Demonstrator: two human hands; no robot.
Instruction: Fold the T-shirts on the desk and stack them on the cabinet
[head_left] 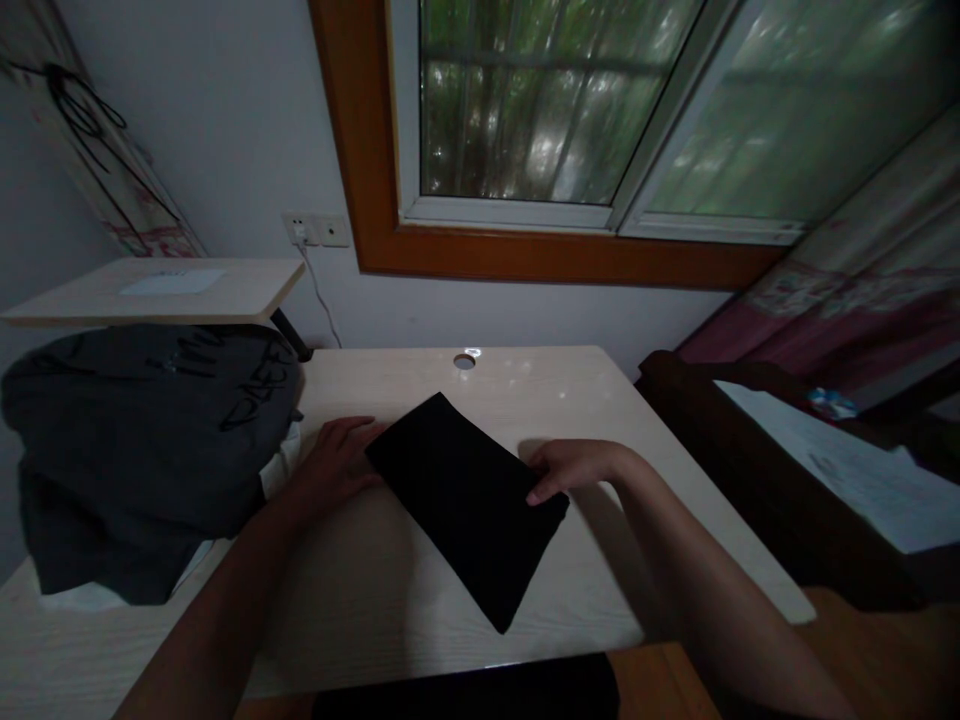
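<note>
A flat black rectangle of what looks like folded cloth [469,500] lies at a slant over the pale desk. My right hand [570,465] pinches its right edge, thumb on top and the other fingers partly hidden beneath. At the cloth's left corner, my left hand [341,460] rests on the desk with its fingers stretched out. Its fingertips come close to that corner; whether they touch it I cannot tell. A dark grey pile of clothes with black lettering [157,450] sits to the left of my left hand, with white cloth showing underneath.
The pale desk [360,380] has a round cable hole [464,362] near the wall. A raised shelf [247,285] with a paper [172,282] stands over the clothes. On the right is dark brown furniture [697,450] with a white sheet [832,460]. A window [555,120] is behind.
</note>
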